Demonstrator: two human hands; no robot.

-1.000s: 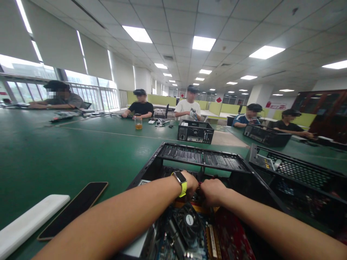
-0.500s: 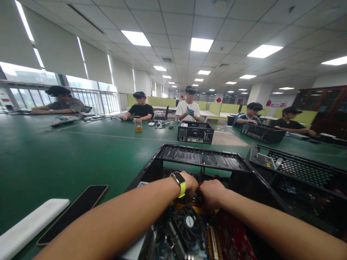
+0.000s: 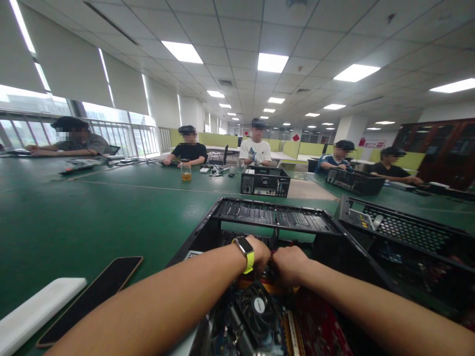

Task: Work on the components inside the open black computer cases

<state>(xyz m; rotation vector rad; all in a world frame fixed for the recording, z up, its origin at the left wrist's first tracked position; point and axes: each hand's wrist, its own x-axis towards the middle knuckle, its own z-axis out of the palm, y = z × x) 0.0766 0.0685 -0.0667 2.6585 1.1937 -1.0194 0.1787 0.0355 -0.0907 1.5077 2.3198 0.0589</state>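
Observation:
Both of my hands are down inside an open black computer case (image 3: 336, 225), close together near its far end. My left hand (image 3: 260, 252), with a watch (image 3: 244, 245) on a yellow-green strap at the wrist, has its fingers curled downward. Beside it, almost touching, my right hand (image 3: 291, 263) is closed with its knuckles up. A bit of red shows between the two hands, but what the fingers grip is hidden. Nearer to me lie a black cooling fan (image 3: 256, 307), yellow slots (image 3: 291, 329) and a dark red board (image 3: 321, 321).
A dark phone (image 3: 94, 299) and a white slab-like object (image 3: 42, 309) lie left of my left arm. Another open case (image 3: 408, 230) stands close on the right. Across the green table (image 3: 111, 212) are a third case (image 3: 265, 183), a cup (image 3: 186, 173) and several people.
My hands stay at the same spot in the case, with hardly any movement. The view has shifted slightly. The person opposite has moved their gloved hands.

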